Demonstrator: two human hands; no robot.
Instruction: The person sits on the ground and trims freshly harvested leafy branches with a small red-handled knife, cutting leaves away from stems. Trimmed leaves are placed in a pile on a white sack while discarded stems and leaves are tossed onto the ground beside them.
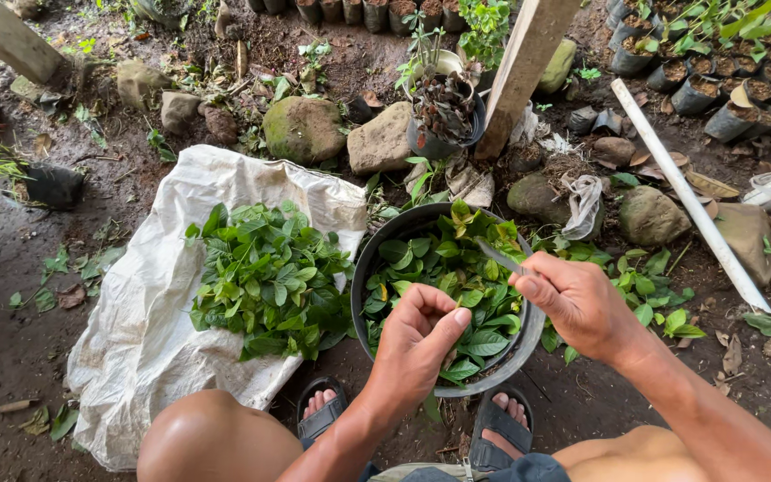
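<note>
Right hand [573, 303], centre-right of frame, fingers pinching a blade [503, 259] over the leaf-filled basin [360, 268]. Left hand [421, 344], lower centre, fingers pressed together on a cutting, partly hidden.

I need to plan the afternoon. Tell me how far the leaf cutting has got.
Done: a pile of cuttings already lies on the white sack. In hand: the left hand pinches a sprig over the black basin, and the right hand holds a small blade. Left: the basin is still full of leafy sprigs. How many of those are already cut cannot be told.
</note>
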